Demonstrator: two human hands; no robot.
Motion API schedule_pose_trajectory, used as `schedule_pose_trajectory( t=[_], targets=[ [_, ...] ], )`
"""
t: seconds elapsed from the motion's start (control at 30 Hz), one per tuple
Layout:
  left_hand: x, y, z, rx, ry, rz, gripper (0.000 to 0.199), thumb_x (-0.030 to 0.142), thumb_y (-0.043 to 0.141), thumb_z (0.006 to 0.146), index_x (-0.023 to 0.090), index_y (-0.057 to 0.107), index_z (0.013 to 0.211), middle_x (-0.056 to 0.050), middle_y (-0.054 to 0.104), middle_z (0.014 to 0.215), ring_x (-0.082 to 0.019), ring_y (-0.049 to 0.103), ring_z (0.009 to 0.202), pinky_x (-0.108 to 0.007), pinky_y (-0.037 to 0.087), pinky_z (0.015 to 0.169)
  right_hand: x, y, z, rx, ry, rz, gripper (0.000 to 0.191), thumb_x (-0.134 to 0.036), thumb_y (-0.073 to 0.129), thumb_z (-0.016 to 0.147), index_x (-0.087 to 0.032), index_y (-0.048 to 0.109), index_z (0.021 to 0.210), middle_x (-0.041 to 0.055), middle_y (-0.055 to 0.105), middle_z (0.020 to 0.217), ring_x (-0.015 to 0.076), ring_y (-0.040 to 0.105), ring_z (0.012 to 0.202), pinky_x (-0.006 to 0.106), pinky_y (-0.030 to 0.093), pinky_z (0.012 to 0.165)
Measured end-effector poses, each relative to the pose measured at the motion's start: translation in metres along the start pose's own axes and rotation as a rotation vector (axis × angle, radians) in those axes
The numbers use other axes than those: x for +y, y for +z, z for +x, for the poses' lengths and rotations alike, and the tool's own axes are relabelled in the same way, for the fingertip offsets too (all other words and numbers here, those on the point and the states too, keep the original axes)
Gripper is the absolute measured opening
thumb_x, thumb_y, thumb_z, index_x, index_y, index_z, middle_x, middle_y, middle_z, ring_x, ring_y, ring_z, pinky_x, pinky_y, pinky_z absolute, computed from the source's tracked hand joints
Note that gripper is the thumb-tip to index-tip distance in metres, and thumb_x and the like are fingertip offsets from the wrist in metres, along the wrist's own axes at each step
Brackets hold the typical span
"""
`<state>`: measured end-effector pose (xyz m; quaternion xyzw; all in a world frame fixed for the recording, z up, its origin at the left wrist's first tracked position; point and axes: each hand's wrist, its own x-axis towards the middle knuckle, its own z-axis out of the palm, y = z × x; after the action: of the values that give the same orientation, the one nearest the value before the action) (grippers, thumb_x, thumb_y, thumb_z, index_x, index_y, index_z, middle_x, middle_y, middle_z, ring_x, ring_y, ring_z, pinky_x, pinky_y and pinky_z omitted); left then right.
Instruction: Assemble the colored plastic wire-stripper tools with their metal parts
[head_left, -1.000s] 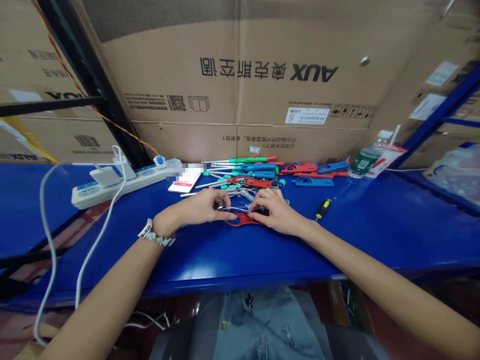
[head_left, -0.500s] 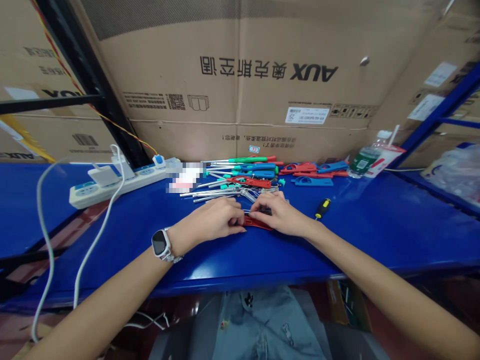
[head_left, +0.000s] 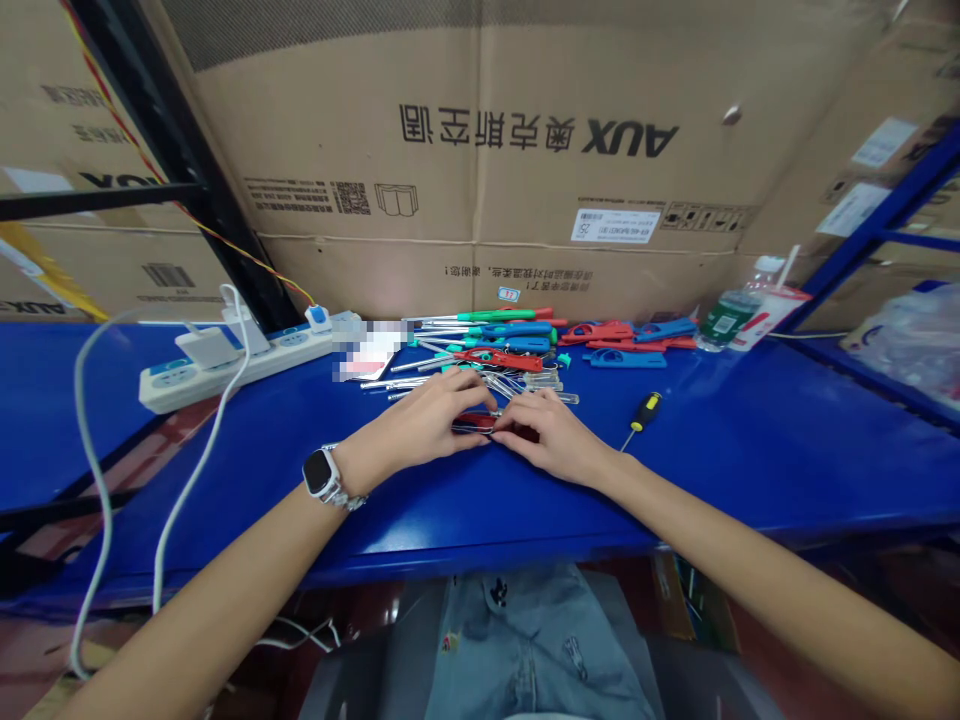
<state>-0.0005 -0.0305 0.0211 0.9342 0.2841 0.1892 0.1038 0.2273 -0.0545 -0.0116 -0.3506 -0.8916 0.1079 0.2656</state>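
Between my two hands is a red plastic lighter casing (head_left: 475,424), mostly covered by fingers, with a thin wire or metal strip along it. My left hand (head_left: 442,417), watch on its wrist, pinches the left part of the casing. Thumb and fingers of my right hand (head_left: 546,432) close on its right end. Just behind them lies a pile of long-necked lighters, among them a blue lighter (head_left: 517,345), a red lighter (head_left: 510,360) and a green lighter (head_left: 495,316). Clear plastic pieces (head_left: 547,382) and metal tubes (head_left: 427,364) lie there too.
A yellow-black screwdriver (head_left: 645,412) lies right of my hands. Red and blue casings (head_left: 628,360) are heaped behind it, near a bottle (head_left: 727,318) and a cup (head_left: 772,315). On the left stands a power strip (head_left: 176,385) with white cables. A large carton (head_left: 480,220) backs the table.
The red casing has shifted left and turned between my hands. My left hand has moved slightly left and up. My right fingers have come in lower against the casing.
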Motion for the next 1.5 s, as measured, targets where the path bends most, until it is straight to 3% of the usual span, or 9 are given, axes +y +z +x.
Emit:
schedule_pose_trajectory(
  t=[0.23, 0.33, 0.47, 0.77, 0.97, 1.17, 1.37, 1.5],
  targets=[
    [-0.013, 0.003, 0.004, -0.081, -0.072, -0.269, 0.010, 0.024, 0.064, 0.095, 0.018, 0.073, 0.095, -0.003, 0.073, 0.085, -0.016, 0.065, 0.077, -0.029, 0.048, 0.074, 0.005, 0.004, -0.004, 0.062, 0.008, 0.003, 0.014, -0.025, 0.061, 0.101, -0.019, 0.067, 0.113, 0.0051, 0.074, 0.099, 0.0192, 0.066, 0.087, 0.037, 0.043, 0.084],
    [-0.014, 0.000, 0.004, -0.085, -0.091, -0.313, 0.015, 0.024, 0.062, 0.096, 0.016, 0.074, 0.095, -0.005, 0.075, 0.085, -0.016, 0.067, 0.076, -0.028, 0.049, 0.073, 0.004, 0.002, -0.008, 0.079, -0.087, -0.061, 0.018, -0.024, 0.057, 0.102, -0.017, 0.067, 0.115, 0.0082, 0.075, 0.102, 0.0212, 0.067, 0.092, 0.038, 0.048, 0.084],
    [-0.016, -0.001, 0.003, -0.078, -0.125, -0.270, 0.018, 0.021, 0.059, 0.095, 0.016, 0.076, 0.097, -0.006, 0.077, 0.088, -0.016, 0.069, 0.077, -0.028, 0.050, 0.074, 0.004, 0.002, -0.009, 0.096, -0.172, -0.144, 0.021, -0.026, 0.056, 0.102, -0.017, 0.069, 0.115, 0.0094, 0.075, 0.102, 0.0226, 0.068, 0.093, 0.039, 0.052, 0.082],
    [-0.023, 0.007, 0.004, -0.040, -0.097, -0.172, 0.020, 0.023, 0.056, 0.097, 0.016, 0.075, 0.099, -0.006, 0.077, 0.091, -0.017, 0.068, 0.079, -0.029, 0.051, 0.075, 0.003, 0.003, -0.003, 0.030, -0.149, -0.351, 0.024, -0.023, 0.050, 0.106, -0.018, 0.074, 0.107, 0.0085, 0.074, 0.098, 0.0215, 0.067, 0.088, 0.037, 0.049, 0.076],
    [-0.016, 0.003, 0.000, 0.061, -0.055, -0.065, 0.014, 0.026, 0.064, 0.095, 0.017, 0.071, 0.103, -0.009, 0.066, 0.105, -0.020, 0.064, 0.096, -0.033, 0.051, 0.085, 0.000, 0.004, -0.005, 0.014, -0.174, -0.424, 0.026, -0.022, 0.049, 0.105, -0.016, 0.073, 0.101, 0.0091, 0.071, 0.093, 0.0213, 0.064, 0.086, 0.036, 0.047, 0.074],
    [-0.009, 0.002, -0.001, -0.072, 0.024, -0.007, 0.013, 0.023, 0.065, 0.095, 0.018, 0.076, 0.099, -0.007, 0.069, 0.096, -0.019, 0.066, 0.087, -0.032, 0.050, 0.082, -0.002, 0.004, -0.008, 0.024, -0.187, -0.426, 0.027, -0.023, 0.048, 0.106, -0.015, 0.074, 0.101, 0.0097, 0.070, 0.095, 0.0213, 0.062, 0.088, 0.037, 0.046, 0.076],
    [-0.011, 0.009, 0.000, -0.066, 0.038, 0.035, 0.019, 0.021, 0.058, 0.099, 0.019, 0.076, 0.103, -0.006, 0.071, 0.093, -0.018, 0.068, 0.083, -0.030, 0.050, 0.079, -0.003, 0.001, -0.010, 0.010, -0.153, -0.405, 0.026, -0.024, 0.049, 0.106, -0.017, 0.074, 0.106, 0.0093, 0.070, 0.097, 0.0214, 0.061, 0.089, 0.037, 0.048, 0.077],
    [-0.011, 0.013, 0.000, -0.017, 0.015, 0.071, 0.017, 0.023, 0.062, 0.096, 0.018, 0.073, 0.107, -0.008, 0.070, 0.102, -0.019, 0.068, 0.087, -0.031, 0.051, 0.080, -0.001, -0.001, -0.010, -0.006, -0.143, -0.328, 0.026, -0.024, 0.050, 0.105, -0.017, 0.074, 0.111, 0.0106, 0.069, 0.099, 0.0225, 0.061, 0.091, 0.040, 0.051, 0.081]
  ],
)
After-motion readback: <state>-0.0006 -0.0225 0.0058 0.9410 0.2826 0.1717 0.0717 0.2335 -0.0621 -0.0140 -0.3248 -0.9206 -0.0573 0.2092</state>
